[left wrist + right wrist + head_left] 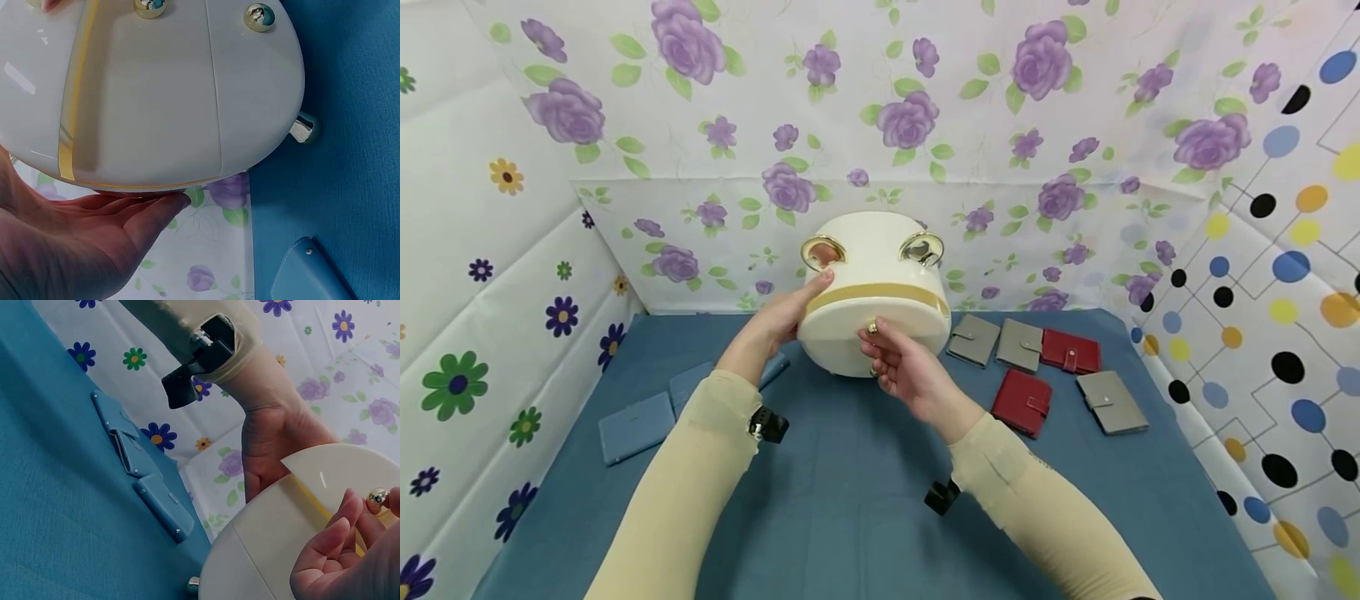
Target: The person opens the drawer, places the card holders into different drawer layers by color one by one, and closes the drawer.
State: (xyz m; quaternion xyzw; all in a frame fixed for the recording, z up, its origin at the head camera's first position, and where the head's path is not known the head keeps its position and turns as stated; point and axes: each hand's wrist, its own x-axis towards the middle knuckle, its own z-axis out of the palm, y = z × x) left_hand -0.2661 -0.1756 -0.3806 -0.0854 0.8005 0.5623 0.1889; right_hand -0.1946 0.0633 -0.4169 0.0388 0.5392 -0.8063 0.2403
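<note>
A glossy white rounded drawer box [868, 242] with a gold band, small shiny feet and two gold-rimmed ring shapes stands at the back of the table. Against its left side rests my left hand [782, 315], its fingers stretched along the wall in the left wrist view. My right hand [913, 375] is at the front, thumb and fingertips pinching a round gold knob [377, 499]. The upper front panel [325, 465] carrying that knob juts out past the body. Two further gold knobs, the middle one [150, 6] and the lower one [259, 17], show on the front.
Blue wallets [637, 427] lie left of the box, partly behind my left arm. On the right are several wallets, among them a grey one [1111, 402] and a red one [1022, 402]. A blue cloth [850, 517] covers the table; a flowered sheet [737, 125] hangs behind.
</note>
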